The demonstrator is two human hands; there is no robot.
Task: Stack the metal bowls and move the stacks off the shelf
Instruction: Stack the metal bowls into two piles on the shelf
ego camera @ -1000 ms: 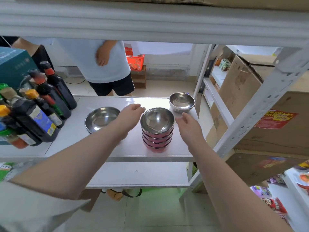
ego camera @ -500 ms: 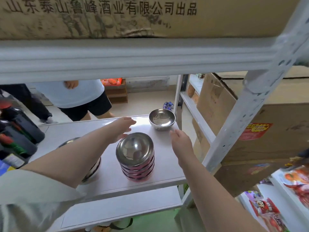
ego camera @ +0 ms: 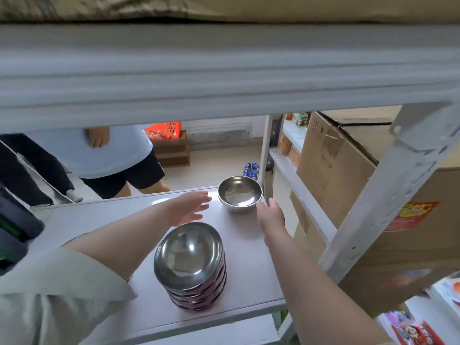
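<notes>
A stack of several metal bowls with reddish outsides stands near the front of the white shelf. A single steel bowl sits at the shelf's far right corner. My left hand hovers open just left of that bowl, fingers spread, not touching it. My right hand is open at the bowl's right front edge, fingertips close to its rim. Another bowl at the left is almost wholly hidden behind my left forearm.
The upper shelf beam crosses the top of the view. A slanted metal upright and cardboard boxes stand at the right. Dark bottles crowd the left edge. A person stands behind the shelf.
Both hands have left the sides of the stack and reached farther back toward the single bowl at the far right. The camera has moved closer and lower.
</notes>
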